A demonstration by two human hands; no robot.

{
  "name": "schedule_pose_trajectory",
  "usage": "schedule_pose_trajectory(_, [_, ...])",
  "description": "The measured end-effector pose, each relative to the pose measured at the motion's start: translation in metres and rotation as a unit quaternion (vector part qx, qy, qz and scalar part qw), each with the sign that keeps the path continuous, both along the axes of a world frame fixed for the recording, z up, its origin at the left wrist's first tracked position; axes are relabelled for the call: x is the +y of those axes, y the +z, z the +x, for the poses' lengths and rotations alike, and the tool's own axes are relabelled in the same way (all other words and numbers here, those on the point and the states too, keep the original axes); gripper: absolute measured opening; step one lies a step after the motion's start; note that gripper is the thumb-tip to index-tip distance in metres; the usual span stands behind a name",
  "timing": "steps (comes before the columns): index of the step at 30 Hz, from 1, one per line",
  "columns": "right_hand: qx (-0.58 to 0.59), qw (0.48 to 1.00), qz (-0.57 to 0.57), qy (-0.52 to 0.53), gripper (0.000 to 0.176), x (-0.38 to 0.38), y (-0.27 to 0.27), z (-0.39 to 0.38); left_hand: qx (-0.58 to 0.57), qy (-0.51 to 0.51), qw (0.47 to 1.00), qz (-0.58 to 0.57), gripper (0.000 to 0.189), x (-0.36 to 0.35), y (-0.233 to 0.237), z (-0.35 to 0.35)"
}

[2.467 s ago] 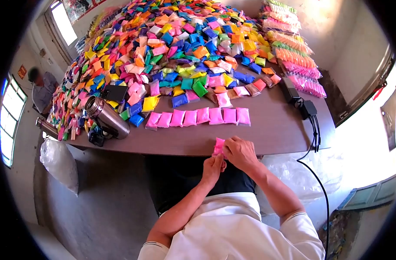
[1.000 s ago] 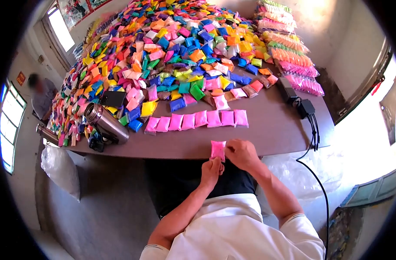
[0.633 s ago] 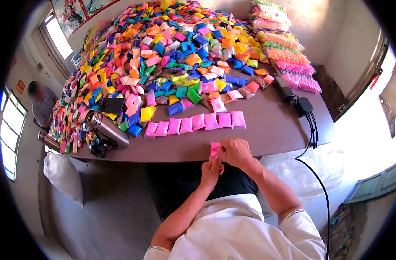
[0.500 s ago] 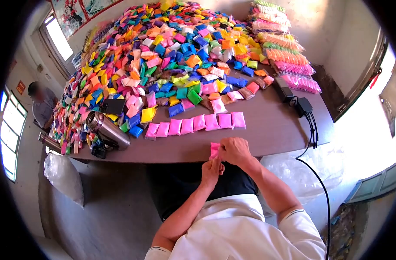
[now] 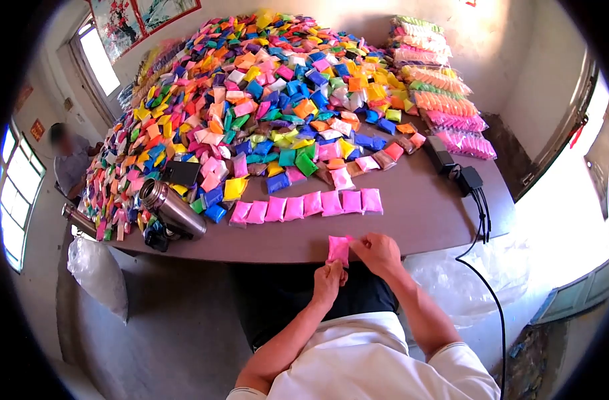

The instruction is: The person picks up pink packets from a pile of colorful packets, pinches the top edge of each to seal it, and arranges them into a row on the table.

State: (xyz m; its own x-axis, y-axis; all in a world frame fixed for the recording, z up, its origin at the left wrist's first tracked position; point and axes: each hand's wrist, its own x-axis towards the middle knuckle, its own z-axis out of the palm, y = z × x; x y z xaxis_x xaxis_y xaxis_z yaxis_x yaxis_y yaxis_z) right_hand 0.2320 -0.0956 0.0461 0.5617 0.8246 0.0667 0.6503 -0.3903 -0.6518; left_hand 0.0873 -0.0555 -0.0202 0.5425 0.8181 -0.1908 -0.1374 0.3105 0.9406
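Observation:
A pink packet (image 5: 338,249) is upright at the table's front edge, its lower end pinched in my left hand (image 5: 329,280). My right hand (image 5: 378,253) is closed at the packet's upper right corner, the fingertips touching it. Beyond my hands, a row of several pink packets (image 5: 294,208) lies side by side on the brown table (image 5: 424,220). Behind the row rises a large heap of small packets (image 5: 278,87) in many colours.
A steel flask (image 5: 174,208) and a black box (image 5: 181,173) are at the left. Black adapters (image 5: 466,179) with cables sit at the right, near stacked bagged packets (image 5: 451,120). A person (image 5: 71,160) is at the far left. A plastic sack (image 5: 99,273) stands on the floor.
The view has tilted slightly, so the table sits lower. My right hand has shifted right relative to the pink packet, uncovering more of it. My left hand keeps its hold.

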Motion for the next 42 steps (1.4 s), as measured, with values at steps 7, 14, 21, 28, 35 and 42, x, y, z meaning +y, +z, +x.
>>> schedule_pose_trajectory(7, [0.070,0.997,-0.031,0.029,0.035,0.001,-0.003,-0.012,-0.046,-0.015,0.998,-0.033,0.043,-0.007,0.011,0.005])
schedule_pose_trajectory(14, [0.090,0.993,-0.003,0.076,0.030,-0.004,-0.003,-0.006,-0.047,-0.043,0.996,-0.062,0.039,-0.011,0.015,0.003])
schedule_pose_trajectory(21, [0.269,0.950,0.146,-0.062,0.016,-0.014,-0.002,0.040,-0.030,-0.120,0.992,-0.003,0.045,-0.009,0.022,-0.003])
schedule_pose_trajectory(28, [0.116,0.980,0.142,-0.078,0.020,0.005,0.007,0.126,0.011,-0.091,0.995,0.028,0.046,-0.009,0.012,-0.007])
schedule_pose_trajectory(35, [0.066,0.991,0.093,-0.063,0.025,0.028,-0.012,0.150,0.003,-0.064,0.998,0.016,0.047,-0.004,-0.003,-0.014])
schedule_pose_trajectory(42, [0.018,0.990,0.107,-0.087,0.024,0.030,-0.009,0.143,0.068,0.011,0.997,-0.031,0.041,0.004,-0.028,-0.029])
